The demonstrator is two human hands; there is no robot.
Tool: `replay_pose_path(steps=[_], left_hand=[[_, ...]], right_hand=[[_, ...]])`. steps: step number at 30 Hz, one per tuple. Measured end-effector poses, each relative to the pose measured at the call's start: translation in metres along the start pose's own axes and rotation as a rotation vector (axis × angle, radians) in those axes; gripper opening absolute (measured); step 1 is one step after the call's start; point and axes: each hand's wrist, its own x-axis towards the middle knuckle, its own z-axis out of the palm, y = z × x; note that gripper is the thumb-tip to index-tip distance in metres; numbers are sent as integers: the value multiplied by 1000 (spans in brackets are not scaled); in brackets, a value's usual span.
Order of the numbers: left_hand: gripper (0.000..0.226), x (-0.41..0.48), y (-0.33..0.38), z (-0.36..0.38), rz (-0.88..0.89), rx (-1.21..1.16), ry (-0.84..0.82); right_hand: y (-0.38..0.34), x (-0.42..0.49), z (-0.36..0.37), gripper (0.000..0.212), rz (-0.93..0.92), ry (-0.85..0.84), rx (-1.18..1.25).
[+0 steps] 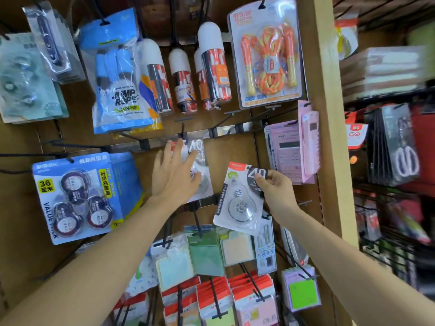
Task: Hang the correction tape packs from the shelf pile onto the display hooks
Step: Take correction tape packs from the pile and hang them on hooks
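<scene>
A correction tape pack [240, 203], white with a red top and a large "40", is pinched at its upper right corner by my right hand [274, 187] and hangs tilted in front of the board. A second, matching pack [202, 161] hangs on a black display hook [182, 131] at the middle of the board. My left hand [175, 171] lies flat over that hung pack with fingers spread, covering most of it. The shelf pile is out of view.
Jump ropes and white-capped tubes hang above, a blue "36" tape value pack [77, 196] at left, pink calculators [292, 151] at right. Sticky notes and red-topped packs fill the hooks below. Bare black hooks jut out around the packs. A wooden post [334, 137] bounds the board's right side.
</scene>
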Motion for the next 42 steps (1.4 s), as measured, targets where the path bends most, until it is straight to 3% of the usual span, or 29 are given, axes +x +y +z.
replay_pose_path(steps=[4, 8, 11, 14, 19, 25, 30, 33, 38, 42], left_hand=[[70, 16, -7, 11, -33, -54, -258], [75, 26, -7, 0, -120, -391, -504], [71, 14, -8, -15, -128, -571, -478], [54, -23, -14, -25, -96, -582, -397], [60, -92, -13, -35, -141, -660, -528], [78, -124, -3, -15, -217, -754, -454], [87, -129, 0, -12, -176, -706, -394], [90, -130, 0, -17, -122, -632, -413], [60, -130, 1, -31, -120, -602, -440], [87, -131, -1, -22, -89, -619, -420]], right_hand=[[0, 0, 2, 14, -13, 4, -37], [-1, 1, 2, 9, 10, 19, -21], [-2, 1, 2, 9, 62, 0, 3], [-7, 0, 2, 8, 78, -5, 13], [-26, -1, 11, 14, 100, -47, 47], [-77, -5, 38, 14, -244, -94, -122], [-108, -3, 67, 5, -466, -135, -267], [-112, 0, 82, 10, -451, -189, -305], [-104, 7, 100, 9, -377, -193, -364], [-104, 2, 106, 13, -355, -166, -329]])
